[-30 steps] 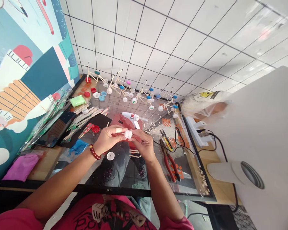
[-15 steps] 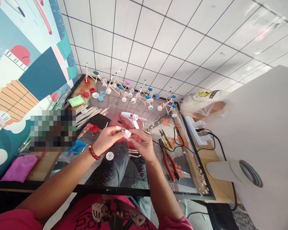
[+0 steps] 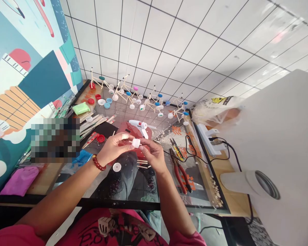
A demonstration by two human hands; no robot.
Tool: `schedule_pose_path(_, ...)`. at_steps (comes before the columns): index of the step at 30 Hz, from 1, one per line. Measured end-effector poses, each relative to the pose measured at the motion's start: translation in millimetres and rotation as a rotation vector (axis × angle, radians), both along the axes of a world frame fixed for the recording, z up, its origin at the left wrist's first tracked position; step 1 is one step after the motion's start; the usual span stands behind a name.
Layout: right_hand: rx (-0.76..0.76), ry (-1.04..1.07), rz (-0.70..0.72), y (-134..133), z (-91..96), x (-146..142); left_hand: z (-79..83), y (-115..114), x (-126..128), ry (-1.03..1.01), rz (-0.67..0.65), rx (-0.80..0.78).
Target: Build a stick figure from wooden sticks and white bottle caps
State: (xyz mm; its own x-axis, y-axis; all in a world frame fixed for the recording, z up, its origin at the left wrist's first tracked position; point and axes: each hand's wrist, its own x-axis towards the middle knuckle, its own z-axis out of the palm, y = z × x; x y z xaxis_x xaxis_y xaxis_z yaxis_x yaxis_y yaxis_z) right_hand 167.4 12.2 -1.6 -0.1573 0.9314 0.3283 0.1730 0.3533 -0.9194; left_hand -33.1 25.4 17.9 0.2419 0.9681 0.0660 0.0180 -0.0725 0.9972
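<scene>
Above the middle of the glass-topped table, my left hand (image 3: 115, 147) pinches a small white bottle cap (image 3: 136, 143) from its left side. My right hand (image 3: 154, 154) has thumb and fingers closed on the cap's other side. What look like short stick ends show at its edges, partly hidden by the fingertips. Just beyond my hands lies a white glue gun (image 3: 139, 127) over a red patch. Another white cap (image 3: 117, 167), with a small centre hole, lies below my left hand. Several short wooden sticks (image 3: 143, 162) lie near my right wrist.
Several stick-and-cap figures (image 3: 149, 102) stand along the wall side. Red-handled pliers (image 3: 182, 176) and yellow-handled cutters (image 3: 179, 153) lie at right, by a black cord. Flat sticks (image 3: 94, 124), a red cap (image 3: 100, 138) and coloured packets occupy the left. A white power strip (image 3: 210, 140) borders the right edge.
The white cap has turned between my fingers and now presents a squarer side. My left hand has shifted slightly left; both hands keep their hold.
</scene>
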Motion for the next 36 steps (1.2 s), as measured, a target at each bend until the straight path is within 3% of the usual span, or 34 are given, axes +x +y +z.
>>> schedule_pose_path(4,0.057,-0.015,0.000,-1.0,5.7,-0.6,-1.5,-0.1,-0.4,-0.042,-0.031,-0.065)
schedule_pose_path(11,0.066,-0.039,0.011,-0.2,7.2,0.3,1.9,-1.9,-1.0,0.096,0.017,0.108)
schedule_pose_path(20,0.071,-0.034,0.003,3.3,2.4,0.8,-5.8,-3.7,3.4,0.103,0.027,0.112)
schedule_pose_path(36,0.102,-0.080,-0.014,0.6,5.2,-2.6,-3.2,-4.4,3.3,-0.080,-0.033,-0.158)
